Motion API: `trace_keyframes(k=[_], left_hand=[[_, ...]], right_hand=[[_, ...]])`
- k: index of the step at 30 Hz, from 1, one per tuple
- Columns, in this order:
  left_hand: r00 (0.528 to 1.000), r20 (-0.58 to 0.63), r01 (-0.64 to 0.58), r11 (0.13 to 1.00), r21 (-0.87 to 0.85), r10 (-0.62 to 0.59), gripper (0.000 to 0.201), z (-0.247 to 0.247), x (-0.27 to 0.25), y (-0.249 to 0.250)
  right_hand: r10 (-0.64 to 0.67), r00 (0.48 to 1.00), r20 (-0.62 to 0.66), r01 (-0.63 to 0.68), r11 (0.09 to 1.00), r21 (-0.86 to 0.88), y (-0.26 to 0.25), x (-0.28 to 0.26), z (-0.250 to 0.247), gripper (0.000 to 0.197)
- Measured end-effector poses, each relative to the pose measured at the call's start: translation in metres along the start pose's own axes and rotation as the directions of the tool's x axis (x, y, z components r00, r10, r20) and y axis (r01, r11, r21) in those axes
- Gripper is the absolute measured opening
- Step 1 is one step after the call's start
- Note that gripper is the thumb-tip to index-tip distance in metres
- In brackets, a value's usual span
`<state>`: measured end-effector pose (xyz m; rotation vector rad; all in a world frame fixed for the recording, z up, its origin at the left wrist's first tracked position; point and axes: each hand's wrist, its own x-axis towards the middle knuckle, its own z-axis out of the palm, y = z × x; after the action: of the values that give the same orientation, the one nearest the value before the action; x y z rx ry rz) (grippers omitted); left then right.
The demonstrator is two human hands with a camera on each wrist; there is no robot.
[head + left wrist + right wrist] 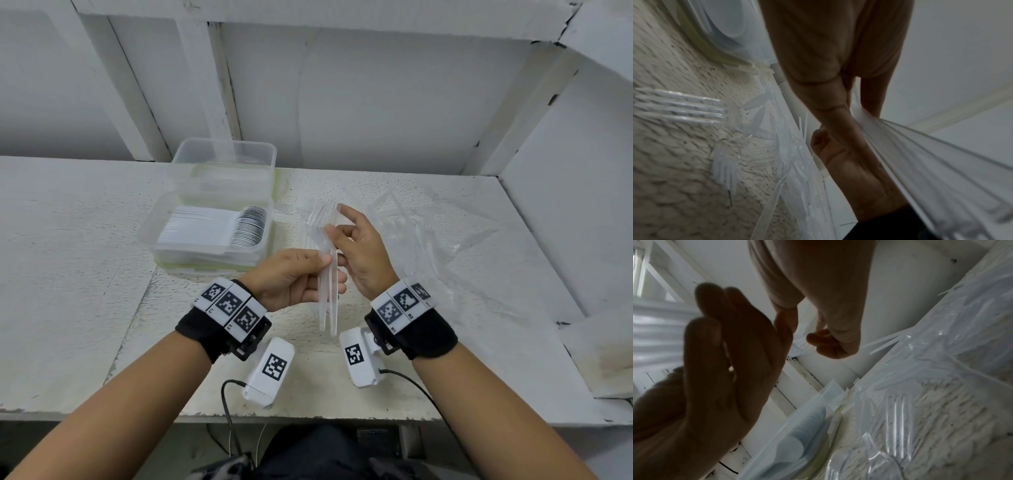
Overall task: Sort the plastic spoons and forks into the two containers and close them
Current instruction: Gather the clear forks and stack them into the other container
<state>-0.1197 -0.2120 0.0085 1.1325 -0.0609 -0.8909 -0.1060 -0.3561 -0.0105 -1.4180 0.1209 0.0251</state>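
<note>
I hold a bundle of clear plastic forks (327, 274) upright over the table, tines up. My left hand (330, 270) grips the handles, which fan out in the left wrist view (941, 162). My right hand (337, 222) pinches the necks with thumb and curled fingers, and its index finger touches the tines. To the left, the near clear container (150, 236) is packed with stacked white spoons (219, 228). The far container (224, 164) behind it looks empty. Both are uncovered.
A crumpled clear plastic bag (445, 240) with more forks lies right of my hands. Loose forks (684, 107) lie on the rough white tabletop (68, 274). Pale green-edged lids (205, 267) sit under the containers. A white wall stands behind and at the right.
</note>
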Motion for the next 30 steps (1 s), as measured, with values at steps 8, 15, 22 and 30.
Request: trace_keyframes(k=[8,15,22,30], left_hand=[[0.995,-0.091,-0.027,0.976,0.217,0.048,0.014,-0.001,-0.003,-0.003],[0.992,-0.112,0.002,0.909,0.417,0.05,0.011,0.0,-0.002,-0.004],[0.997,-0.077,0.055,0.861,0.505,-0.019,0.019,0.005,-0.004,-0.003],[0.988,-0.152,0.061,0.89,0.452,0.009,0.025,0.009,0.0,0.001]], right_hand=[[0.067,0.991,0.114,-0.041,0.974,-0.221,-0.008,0.001,-0.003,0.027],[0.198,0.974,0.11,-0.198,0.98,-0.013,-0.025,0.003,-0.001,0.019],[0.013,0.997,0.082,0.014,0.949,-0.316,-0.027,0.006,0.0,0.019],[-0.039,0.996,0.084,0.072,0.898,-0.435,-0.033,0.0,0.006,0.026]])
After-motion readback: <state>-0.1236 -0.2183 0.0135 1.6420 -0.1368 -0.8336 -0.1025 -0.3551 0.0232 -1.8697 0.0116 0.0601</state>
